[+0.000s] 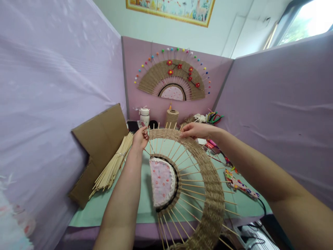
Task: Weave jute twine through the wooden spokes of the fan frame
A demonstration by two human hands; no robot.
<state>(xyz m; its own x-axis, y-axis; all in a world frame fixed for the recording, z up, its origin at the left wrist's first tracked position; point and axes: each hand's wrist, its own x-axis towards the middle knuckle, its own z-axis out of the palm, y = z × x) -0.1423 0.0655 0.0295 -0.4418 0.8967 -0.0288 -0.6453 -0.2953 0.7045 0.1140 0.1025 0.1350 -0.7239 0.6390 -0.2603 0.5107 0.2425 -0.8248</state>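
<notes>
A half-made fan point(208, 187) of thin wooden sticks and woven jute cord stands upright over the green mat point(125, 205), with a pink half-disc point(162, 180) at its centre. My left hand point(140, 138) is closed on the far left end of the woven band, pinching the sticks there. Fingers of my right hand point(195, 131) pinch the jute weave at the top of the arc. Both hands hold the fan's far edge.
A bundle of loose wooden sticks point(113, 166) leans on brown cardboard point(100, 139) at left. At the back stand a white bottle point(144, 116), a jute spool point(172, 117) and scissors point(214, 118). A finished fan point(173, 78) hangs on the pink partition. A glue gun point(240, 184) lies at right.
</notes>
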